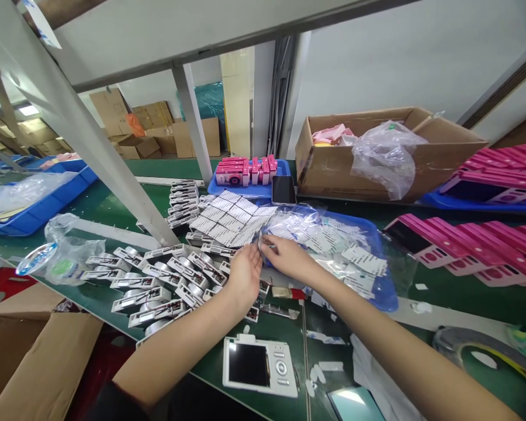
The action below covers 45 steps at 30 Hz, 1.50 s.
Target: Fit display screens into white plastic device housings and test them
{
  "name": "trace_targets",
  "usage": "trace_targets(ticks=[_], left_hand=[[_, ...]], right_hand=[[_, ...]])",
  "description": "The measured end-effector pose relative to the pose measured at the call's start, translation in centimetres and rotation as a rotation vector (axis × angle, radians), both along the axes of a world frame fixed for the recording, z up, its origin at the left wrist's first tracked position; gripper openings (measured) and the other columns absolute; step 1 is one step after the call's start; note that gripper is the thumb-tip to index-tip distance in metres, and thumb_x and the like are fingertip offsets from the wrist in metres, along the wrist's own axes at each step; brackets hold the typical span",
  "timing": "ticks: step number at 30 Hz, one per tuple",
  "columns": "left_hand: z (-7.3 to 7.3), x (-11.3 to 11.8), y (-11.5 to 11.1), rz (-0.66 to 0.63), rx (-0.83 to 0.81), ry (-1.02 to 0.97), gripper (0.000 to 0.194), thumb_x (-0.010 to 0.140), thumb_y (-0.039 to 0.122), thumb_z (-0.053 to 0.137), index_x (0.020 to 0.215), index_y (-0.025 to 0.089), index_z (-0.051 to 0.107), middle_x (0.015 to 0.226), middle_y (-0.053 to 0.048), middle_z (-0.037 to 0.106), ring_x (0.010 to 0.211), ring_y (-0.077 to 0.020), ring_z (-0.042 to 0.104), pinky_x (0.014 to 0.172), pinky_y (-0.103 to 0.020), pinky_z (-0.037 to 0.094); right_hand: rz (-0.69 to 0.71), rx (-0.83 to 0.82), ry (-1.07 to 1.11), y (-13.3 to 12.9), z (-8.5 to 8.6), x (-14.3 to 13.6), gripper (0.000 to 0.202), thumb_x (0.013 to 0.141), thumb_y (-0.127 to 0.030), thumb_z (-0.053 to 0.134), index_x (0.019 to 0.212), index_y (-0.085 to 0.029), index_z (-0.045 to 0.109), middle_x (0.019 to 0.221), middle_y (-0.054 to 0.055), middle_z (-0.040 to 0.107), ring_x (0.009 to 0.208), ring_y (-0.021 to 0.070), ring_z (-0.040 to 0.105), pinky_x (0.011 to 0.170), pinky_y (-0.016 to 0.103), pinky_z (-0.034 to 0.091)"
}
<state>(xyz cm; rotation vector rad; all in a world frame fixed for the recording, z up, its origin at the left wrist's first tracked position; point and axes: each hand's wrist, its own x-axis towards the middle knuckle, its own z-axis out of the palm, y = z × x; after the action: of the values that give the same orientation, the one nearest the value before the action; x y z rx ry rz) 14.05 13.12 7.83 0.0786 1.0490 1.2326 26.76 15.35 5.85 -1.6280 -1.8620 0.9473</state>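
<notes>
My left hand (pixel 246 268) is turned palm up, its fingers curled around a small thin piece. My right hand (pixel 287 255) pinches at the same spot, fingertips meeting those of the left. The piece is mostly covered by the fingers, so its kind is unclear. Just beyond the hands lies a sheet-like stack of white printed labels (pixel 232 219). Nearer to me, a white camera body (pixel 259 367) lies with its dark screen up. Rows of open white camera housings (pixel 158 280) with exposed wires spread left of my left hand.
A blue tray (pixel 388 292) holds plastic bags and printed white pieces. Pink cameras stand in another blue tray (pixel 210 188) and in a row at right. A cardboard box (pixel 368 169) stands behind; a slanted metal post (pixel 100 134) crosses the left. A tape roll (pixel 447 339) lies right.
</notes>
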Motion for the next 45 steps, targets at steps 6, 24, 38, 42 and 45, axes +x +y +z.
trace_targets(ticks=[6, 24, 38, 42, 45], left_hand=[[0.1, 0.5, -0.5, -0.022, 0.043, -0.01, 0.035, 0.101, 0.037, 0.067, 0.13, 0.017, 0.064, 0.132, -0.011, 0.067, 0.113, -0.0246, 0.069, 0.096, -0.046, 0.061], [1.3, -0.6, -1.0, -0.22, 0.003, 0.059, 0.037, 0.102, 0.038, 0.066, 0.133, 0.018, 0.064, 0.143, -0.012, 0.063, 0.126, -0.0282, 0.065, 0.107, -0.053, 0.056], [6.4, -10.1, -10.8, -0.569, 0.72, 0.532, 0.037, 0.085, 0.023, 0.084, 0.121, 0.027, 0.08, 0.143, -0.008, 0.071, 0.139, -0.0339, 0.063, 0.117, -0.044, 0.052], [5.2, -14.0, -13.2, -0.556, 1.199, 1.012, 0.083, 0.069, 0.017, 0.097, 0.141, 0.043, 0.065, 0.164, 0.003, 0.05, 0.162, -0.0355, 0.031, 0.136, -0.055, 0.013], [5.3, -16.3, -14.0, -1.176, 1.397, 1.135, 0.098, 0.088, 0.03, 0.084, 0.165, 0.045, 0.026, 0.169, 0.0, 0.037, 0.164, -0.0339, 0.02, 0.132, -0.062, -0.006]], right_hand=[[-0.066, -0.101, 0.029, -1.2, 1.2, -1.6, 0.033, 0.103, -0.045, 0.065, 0.121, -0.016, 0.068, 0.119, 0.009, 0.07, 0.104, 0.0216, 0.07, 0.093, 0.044, 0.06], [-0.608, -0.121, 0.596, -1.0, 3.5, 7.5, 0.028, 0.104, -0.04, 0.065, 0.117, -0.016, 0.067, 0.106, 0.006, 0.071, 0.086, 0.0162, 0.07, 0.076, 0.034, 0.063], [-0.15, -0.235, 0.797, -13.3, 8.6, 0.2, 0.036, 0.085, -0.061, 0.07, 0.081, -0.025, 0.066, 0.078, 0.004, 0.067, 0.075, 0.0238, 0.071, 0.064, 0.035, 0.061], [-0.071, -0.432, 0.841, -16.1, 6.9, -2.3, 0.037, 0.083, -0.06, 0.073, 0.076, -0.024, 0.067, 0.078, 0.003, 0.069, 0.069, 0.0195, 0.068, 0.063, 0.032, 0.06], [0.196, -0.582, 0.786, -17.6, 5.1, -4.1, 0.031, 0.085, -0.053, 0.071, 0.08, -0.022, 0.073, 0.076, 0.001, 0.07, 0.066, 0.0153, 0.065, 0.063, 0.028, 0.058]])
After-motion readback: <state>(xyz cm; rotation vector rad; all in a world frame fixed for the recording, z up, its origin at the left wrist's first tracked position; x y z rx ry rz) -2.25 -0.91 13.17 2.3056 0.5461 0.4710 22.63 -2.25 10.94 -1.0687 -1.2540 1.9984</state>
